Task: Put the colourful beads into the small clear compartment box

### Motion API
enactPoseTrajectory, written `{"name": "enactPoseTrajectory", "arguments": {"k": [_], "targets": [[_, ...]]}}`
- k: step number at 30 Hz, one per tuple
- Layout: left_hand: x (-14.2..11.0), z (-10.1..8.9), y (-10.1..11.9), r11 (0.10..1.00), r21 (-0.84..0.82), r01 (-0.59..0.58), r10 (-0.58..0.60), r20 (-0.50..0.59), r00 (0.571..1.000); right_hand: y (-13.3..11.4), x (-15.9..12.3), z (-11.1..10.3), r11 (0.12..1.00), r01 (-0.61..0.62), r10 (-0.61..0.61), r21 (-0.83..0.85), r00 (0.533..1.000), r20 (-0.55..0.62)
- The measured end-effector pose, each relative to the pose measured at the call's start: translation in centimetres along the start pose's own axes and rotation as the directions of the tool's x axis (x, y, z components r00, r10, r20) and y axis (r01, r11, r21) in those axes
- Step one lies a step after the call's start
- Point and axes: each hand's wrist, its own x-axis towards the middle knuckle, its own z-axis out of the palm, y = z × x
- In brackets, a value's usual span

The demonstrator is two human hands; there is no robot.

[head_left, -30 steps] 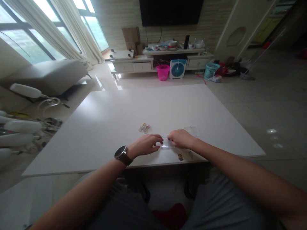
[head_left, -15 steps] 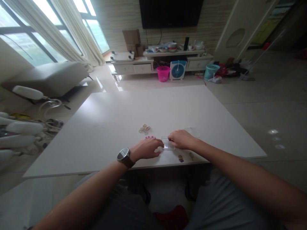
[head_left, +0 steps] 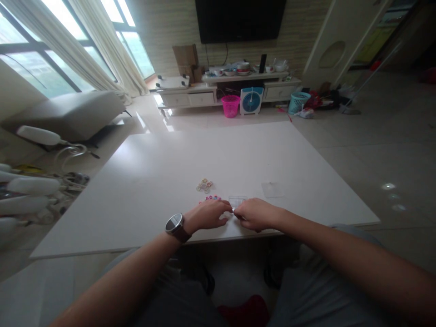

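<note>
A small clear plastic box point(head_left: 237, 200) lies on the white table point(head_left: 204, 154) near its front edge, partly covered by my right hand. My left hand point(head_left: 209, 214), with a watch point(head_left: 175, 222) on the wrist, rests at the box's left side. Its thumb and fingers are apart, the fingertips close to the near left corner. At that same corner my right hand point(head_left: 255, 213) has its fingers pinched together; what is between them is too small to make out. Several small pink and purple pieces point(head_left: 213, 198) lie just beyond my left hand. A little pile of pale rings point(head_left: 205, 185) sits farther back.
A flat clear plastic piece point(head_left: 272, 190), like a lid, lies right of the box. Across the floor stand a pink basket point(head_left: 230, 106), a blue box fan point(head_left: 251, 101) and a low white cabinet point(head_left: 187, 97). A grey bench point(head_left: 71, 113) is at the left.
My right hand has moved toward me, from the box's far right part to its near edge, and now covers two small items there. My left hand has barely moved.
</note>
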Motion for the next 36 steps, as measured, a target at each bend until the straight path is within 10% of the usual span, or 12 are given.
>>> {"name": "enactPoseTrajectory", "arguments": {"k": [23,36], "targets": [[0.1,0.1,0.0,1.0,-0.021,-0.015,0.015,-0.014,1.0,-1.1,0.5,2.8,0.998,-0.028,0.006,0.058,0.935,0.354],[0.0,0.1,-0.2,1.0,-0.015,-0.009,0.009,-0.022,1.0,-1.2,0.6,2.7,0.997,-0.033,0.008,0.072,0.943,0.333]]}}
